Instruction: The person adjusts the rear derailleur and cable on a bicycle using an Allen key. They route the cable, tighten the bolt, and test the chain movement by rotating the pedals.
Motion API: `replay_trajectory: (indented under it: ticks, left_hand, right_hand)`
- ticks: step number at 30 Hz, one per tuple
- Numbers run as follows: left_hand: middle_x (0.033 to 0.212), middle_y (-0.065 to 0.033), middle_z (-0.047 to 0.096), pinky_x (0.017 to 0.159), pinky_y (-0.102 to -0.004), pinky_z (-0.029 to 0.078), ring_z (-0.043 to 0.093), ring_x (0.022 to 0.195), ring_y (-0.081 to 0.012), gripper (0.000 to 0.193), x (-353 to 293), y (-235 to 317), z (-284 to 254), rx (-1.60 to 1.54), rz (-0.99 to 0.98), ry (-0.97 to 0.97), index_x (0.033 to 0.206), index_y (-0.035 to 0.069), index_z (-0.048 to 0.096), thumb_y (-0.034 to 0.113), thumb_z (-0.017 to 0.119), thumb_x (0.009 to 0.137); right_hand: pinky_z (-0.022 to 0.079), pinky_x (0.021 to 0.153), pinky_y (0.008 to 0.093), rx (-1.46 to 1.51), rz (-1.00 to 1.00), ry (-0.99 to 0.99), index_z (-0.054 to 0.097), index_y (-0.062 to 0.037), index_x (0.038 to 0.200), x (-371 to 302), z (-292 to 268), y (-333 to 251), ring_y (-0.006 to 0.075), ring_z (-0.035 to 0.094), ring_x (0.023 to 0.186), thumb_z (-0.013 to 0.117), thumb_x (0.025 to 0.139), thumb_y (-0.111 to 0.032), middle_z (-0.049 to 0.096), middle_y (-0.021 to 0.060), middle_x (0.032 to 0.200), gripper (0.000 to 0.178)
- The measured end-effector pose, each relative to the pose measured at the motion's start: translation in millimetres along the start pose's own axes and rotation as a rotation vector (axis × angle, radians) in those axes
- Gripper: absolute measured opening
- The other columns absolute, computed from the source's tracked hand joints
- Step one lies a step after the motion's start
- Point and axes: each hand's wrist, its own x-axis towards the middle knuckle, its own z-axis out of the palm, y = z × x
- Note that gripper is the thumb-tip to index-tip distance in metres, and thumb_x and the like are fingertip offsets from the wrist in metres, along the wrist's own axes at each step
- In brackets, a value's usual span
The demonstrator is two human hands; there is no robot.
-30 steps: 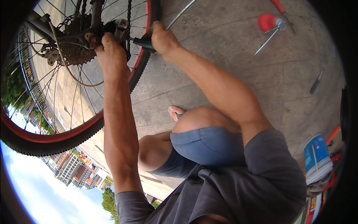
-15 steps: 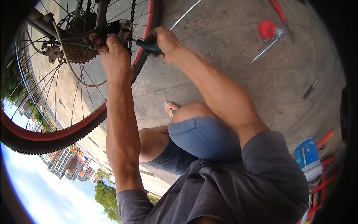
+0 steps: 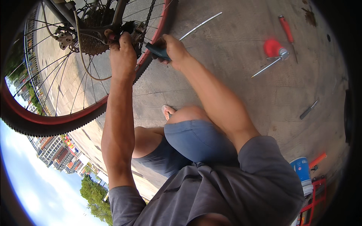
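Note:
At the upper left, my left hand (image 3: 123,56) is closed on the rear derailleur (image 3: 136,31) of a bicycle, fingers mostly hidden behind it. My right hand (image 3: 174,51) is wrapped round the dark handle of a screwdriver (image 3: 157,51). Its short visible shaft points left at the derailleur; whether the tip touches is hidden. The chain (image 3: 150,13) runs up from the derailleur. Left of my left hand are the sprocket cassette (image 3: 93,48) and a looped cable housing (image 3: 83,64). The red-rimmed rear wheel (image 3: 56,119) surrounds these parts.
To the right on the paved ground lie a red spray can with a thin straw (image 3: 273,49), a red-handled screwdriver (image 3: 286,29) and a small dark-handled screwdriver (image 3: 308,110). A pale rod (image 3: 201,25) lies beyond my right hand. A blue-and-white tub (image 3: 301,169) stands by a red rack (image 3: 319,188).
The whole view has shifted, with the wheel and both hands now farther right. Both hands keep their holds at the derailleur, and a bit of the screwdriver's shaft now shows.

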Motion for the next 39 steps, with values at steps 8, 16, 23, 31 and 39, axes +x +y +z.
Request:
replay_trajectory:
  ticks: [8,16,23,31,39]
  left_hand:
    - [0.101,-0.0065,0.061,0.082,-0.0258,0.043,0.055,0.089,-0.0126,0.037,2,-3,-13,-0.34,-0.079,-0.081,0.11,-0.004,0.057,0.026,0.062,0.089]
    - [0.114,-0.0168,0.061,0.089,-0.0306,0.044,0.058,0.104,-0.022,0.041,-44,-26,-41,-0.208,0.369,-0.16,0.119,-0.007,0.052,0.02,0.061,0.09]
    - [0.116,-0.0186,0.06,0.09,-0.0332,0.047,0.059,0.106,-0.0276,0.045,-66,-81,-70,0.175,0.291,-0.894,0.121,-0.004,0.053,0.025,0.062,0.088]
    - [0.093,-0.0043,0.065,0.065,-0.0267,0.047,0.06,0.076,-0.0126,0.035,-6,-158,-15,-0.665,-0.237,-0.573,0.109,0.002,0.058,0.031,0.062,0.09]
    - [0.08,-0.02,0.064,0.063,-0.0368,0.046,0.057,0.065,-0.0324,0.034,-4,-160,-9,-0.283,0.369,0.051,0.095,-0.004,0.062,0.029,0.063,0.087]
  right_hand:
    - [0.047,0.064,0.0333,-0.699,-0.522,0.322,0.059,-0.002,0.1,-31,-26,5,0.0214,0.059,0.069,0.037,0.098,-0.036,0.063,0.014,0.081,0.041]
    - [0.046,0.086,0.0456,-1.779,-0.082,0.336,0.045,-0.0017,0.123,-109,-119,59,0.0404,0.054,0.102,0.068,0.08,-0.022,0.051,0.0215,0.112,0.053]
    - [0.042,0.095,0.0439,-2.319,-0.07,0.118,0.04,-0.0044,0.135,-148,-134,73,0.04,0.05,0.109,0.073,0.073,-0.018,0.048,0.0215,0.119,0.071]
    - [0.049,0.078,0.041,-2.012,-0.487,0.197,0.059,-0.0064,0.116,-104,-50,-83,0.0312,0.061,0.087,0.065,0.08,-0.016,0.057,0.0162,0.106,0.038]
    - [0.048,0.063,0.0268,-1.794,-1.042,0.339,0.061,-0.0046,0.114,-61,20,-98,0.0158,0.06,0.078,0.066,0.077,-0.005,0.057,0.0099,0.109,0.037]
